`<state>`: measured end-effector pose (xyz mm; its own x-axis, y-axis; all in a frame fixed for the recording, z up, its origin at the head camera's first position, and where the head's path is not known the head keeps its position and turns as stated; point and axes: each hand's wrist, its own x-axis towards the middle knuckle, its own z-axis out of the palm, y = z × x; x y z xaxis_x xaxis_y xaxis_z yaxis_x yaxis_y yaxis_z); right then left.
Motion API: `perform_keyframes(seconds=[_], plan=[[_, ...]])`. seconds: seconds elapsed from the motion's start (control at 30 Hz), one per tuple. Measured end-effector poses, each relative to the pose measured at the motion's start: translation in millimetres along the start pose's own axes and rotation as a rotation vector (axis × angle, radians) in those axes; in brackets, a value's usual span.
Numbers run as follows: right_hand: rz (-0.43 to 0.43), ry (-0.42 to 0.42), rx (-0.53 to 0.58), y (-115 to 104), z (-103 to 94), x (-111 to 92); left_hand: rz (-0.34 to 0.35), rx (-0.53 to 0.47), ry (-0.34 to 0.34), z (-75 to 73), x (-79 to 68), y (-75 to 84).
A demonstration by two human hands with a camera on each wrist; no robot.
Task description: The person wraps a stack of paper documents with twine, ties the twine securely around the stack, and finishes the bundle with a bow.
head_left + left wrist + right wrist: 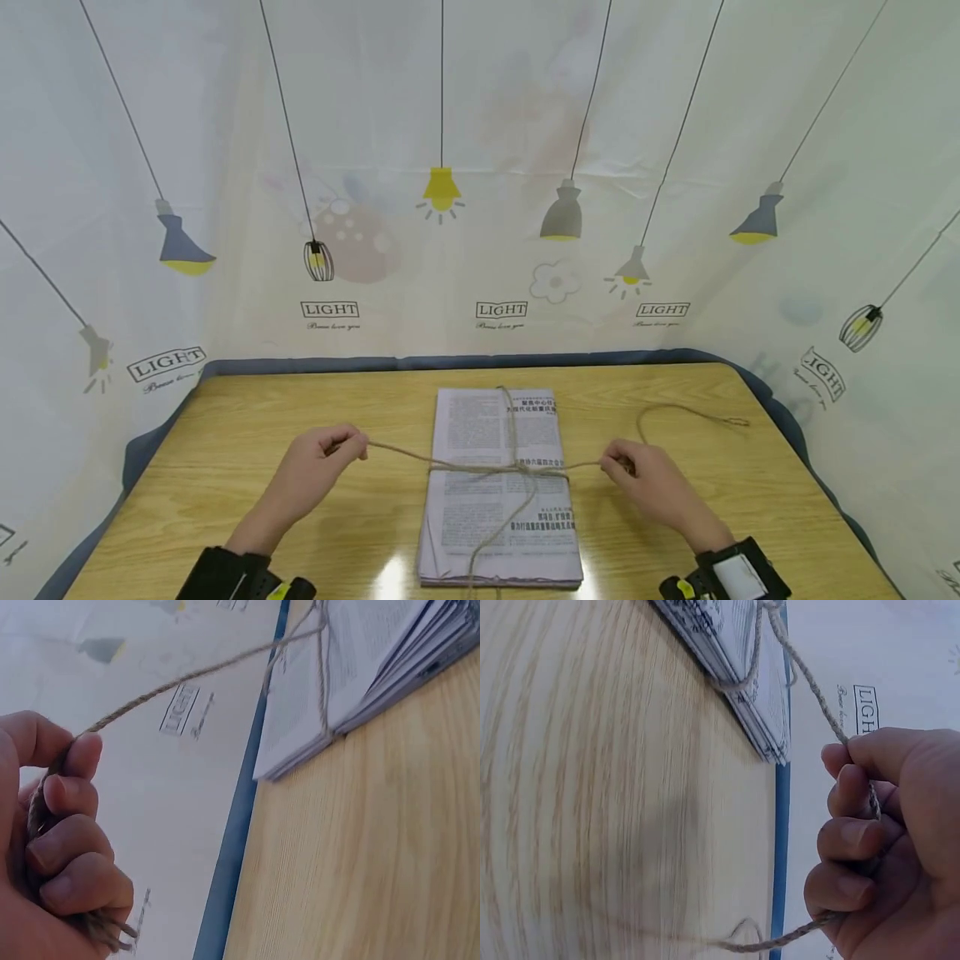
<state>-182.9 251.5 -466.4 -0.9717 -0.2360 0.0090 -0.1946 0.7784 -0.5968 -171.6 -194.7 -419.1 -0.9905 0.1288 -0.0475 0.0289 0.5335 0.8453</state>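
A stack of newspapers [480,517] lies on the table, with brown twine [513,425] running across it both lengthwise and sideways and crossing near the middle. On the left, my left hand [318,467] grips one length of the twine [172,684], its fingers curled round it and a short end poking out below the little finger. My right hand [645,479] holds the other length [810,679] between thumb and fingers on the right side. Both lengths stretch from the crossing out to the hands, above the table. Another strand hangs over the stack's near edge.
The wooden table [360,517] has a dark blue edge [525,361]. A loose tail of twine [690,407] curls on the table beyond my right hand. Behind the table hangs a pale cloth [480,242] printed with lamps. Black straps with devices [742,571] sit on both wrists.
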Motion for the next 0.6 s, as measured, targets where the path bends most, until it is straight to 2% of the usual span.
perform_keyframes(seconds=[0.13, 0.33, 0.37, 0.43, 0.53, 0.57, 0.6], plan=[[0.016, -0.006, 0.008, 7.4, -1.7, 0.4, -0.088, 0.038, 0.113, -18.9, -1.4, -11.7], [0.016, 0.006, 0.025, 9.6, -3.4, -0.5, -0.213, 0.168, 0.329, -42.6, -4.3, -41.8], [0.017, 0.012, 0.027, 9.6, -4.1, -1.0, -0.227, 0.215, 0.37, -46.4, -0.3, -62.7], [0.018, 0.026, 0.027, 10.0, -5.0, -1.6, -0.289, 0.261, 0.421, -52.8, -1.2, -75.8], [0.016, 0.028, 0.027, 10.6, -4.9, -1.4, -0.34, 0.362, 0.446, -58.6, -2.8, -94.4], [0.011, 0.023, 0.032, 10.8, -4.2, -0.9, -0.344, 0.388, 0.416, -60.1, -4.3, -98.5], [0.006, 0.017, 0.037, 10.4, -3.3, -0.3, -0.361, 0.395, 0.386, -59.8, -10.1, -86.3]])
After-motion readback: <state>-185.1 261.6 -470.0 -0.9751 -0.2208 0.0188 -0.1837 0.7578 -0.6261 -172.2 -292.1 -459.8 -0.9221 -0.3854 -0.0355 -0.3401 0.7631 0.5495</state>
